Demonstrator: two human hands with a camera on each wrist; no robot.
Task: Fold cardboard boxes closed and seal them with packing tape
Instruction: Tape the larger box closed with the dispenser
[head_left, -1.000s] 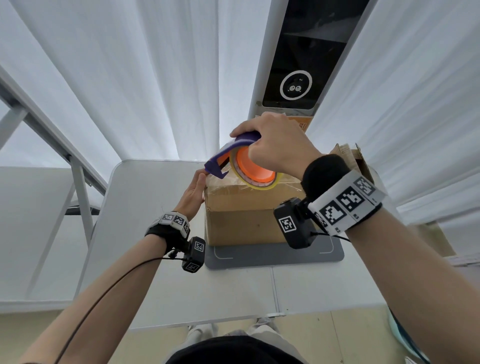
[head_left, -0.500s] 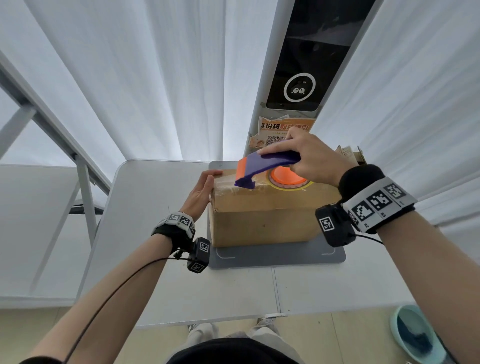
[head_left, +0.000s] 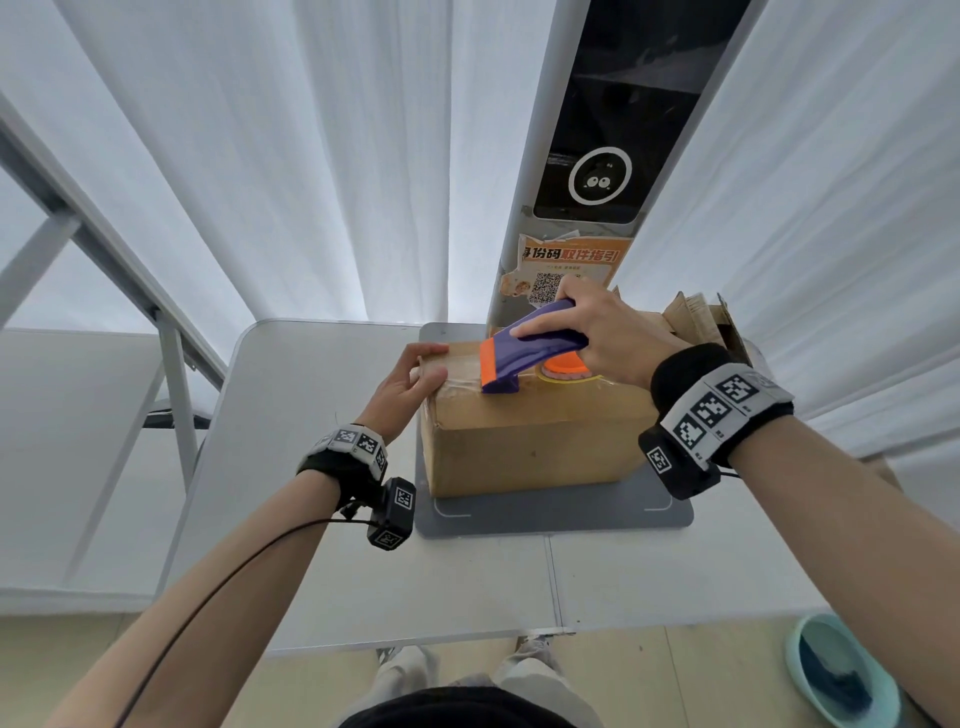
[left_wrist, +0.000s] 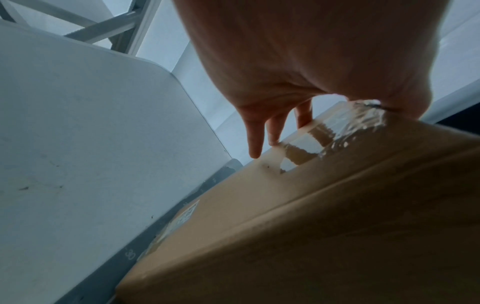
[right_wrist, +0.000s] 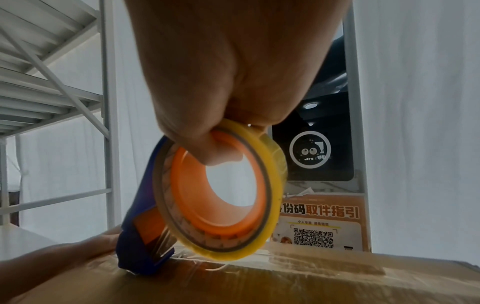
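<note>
A brown cardboard box (head_left: 530, 447) with closed flaps stands on a grey mat (head_left: 550, 514). My right hand (head_left: 597, 338) grips a purple tape dispenser (head_left: 524, 353) that holds an orange-cored yellow roll. Its purple nose rests on the box top (right_wrist: 259, 283) near the left end, and clear tape runs under it. The right wrist view shows the dispenser (right_wrist: 215, 197) with my fingers hooked through the core. My left hand (head_left: 410, 384) rests on the box's upper left edge. In the left wrist view its fingers (left_wrist: 272, 123) lie straight on the taped side (left_wrist: 337, 127).
The mat lies on a white folding table (head_left: 311, 467). Behind the box rises a kiosk pillar with an orange QR poster (head_left: 571, 260). More cardboard (head_left: 701, 317) sits at the back right. A metal rack (head_left: 104, 260) stands left, and a teal basin (head_left: 841, 670) is on the floor.
My right hand has tipped the dispenser down from the box's upper left corner and drawn it rightward along the top. My left hand has stayed at the left edge.
</note>
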